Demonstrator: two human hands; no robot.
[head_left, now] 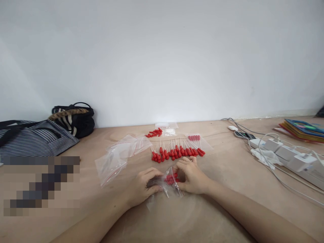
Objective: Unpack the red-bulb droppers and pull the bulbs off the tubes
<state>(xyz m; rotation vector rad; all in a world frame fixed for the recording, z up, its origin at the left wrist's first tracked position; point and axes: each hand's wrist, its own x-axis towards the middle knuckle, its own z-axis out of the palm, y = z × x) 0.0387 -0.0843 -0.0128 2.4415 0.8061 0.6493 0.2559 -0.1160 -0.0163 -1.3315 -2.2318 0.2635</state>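
Plastic bag (pixel 168 184) spans left fingers (pixel 152 173) and right fingers (pixel 186 164), wide tabletop (pixel 229 175) rightward.

Zip bags (pixel 113 168) L of sticks (pixel 180 153), pwr strip (pixel 303 175) R, wall (pixel 164 60) bhd tbl (pixel 235 168).

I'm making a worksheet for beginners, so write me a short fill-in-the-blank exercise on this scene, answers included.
1. The bright pieces inside the clear plastic bag between the left hand and right hand are coloured ____.
2. The row of sticks lies ____ that bag and the wall.
3. The striped bag lies near the picture's ____ edge.
Missing words: red; between; left.
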